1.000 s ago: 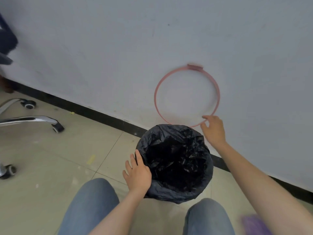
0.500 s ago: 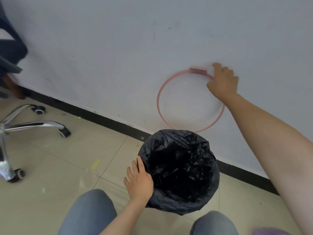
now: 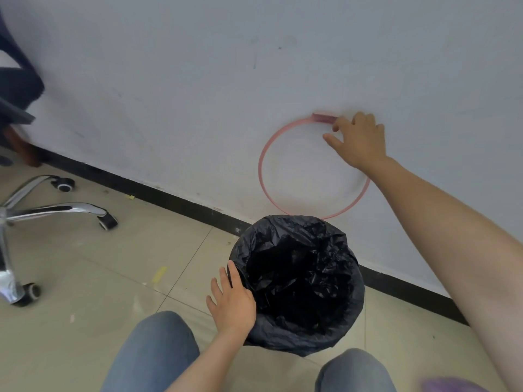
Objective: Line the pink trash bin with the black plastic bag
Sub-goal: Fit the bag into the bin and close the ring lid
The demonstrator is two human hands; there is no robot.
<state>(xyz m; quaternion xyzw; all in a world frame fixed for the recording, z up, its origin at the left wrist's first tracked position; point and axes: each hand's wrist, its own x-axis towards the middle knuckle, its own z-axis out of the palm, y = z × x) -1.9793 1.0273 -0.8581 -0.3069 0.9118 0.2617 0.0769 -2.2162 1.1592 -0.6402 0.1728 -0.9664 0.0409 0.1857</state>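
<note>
The trash bin stands on the floor between my knees, fully wrapped by the black plastic bag (image 3: 300, 281), so none of its pink shows. The bag is folded over the rim and hangs crumpled inside. My left hand (image 3: 233, 302) rests flat against the bin's left rim, fingers spread on the bag. A thin pink ring (image 3: 264, 154) leans upright against the white wall behind the bin. My right hand (image 3: 358, 140) reaches to the ring's top right, thumb and fingers closing around it beside its small tab.
An office chair's chrome base (image 3: 51, 209) with castors stands at the left on the beige tiled floor. A black skirting strip (image 3: 169, 198) runs along the foot of the wall. My knees in blue jeans (image 3: 152, 352) frame the bin.
My right hand climbed from the ring's lower right edge to its top, then shifted slightly left toward the tab. My left hand stayed on the bin's rim.
</note>
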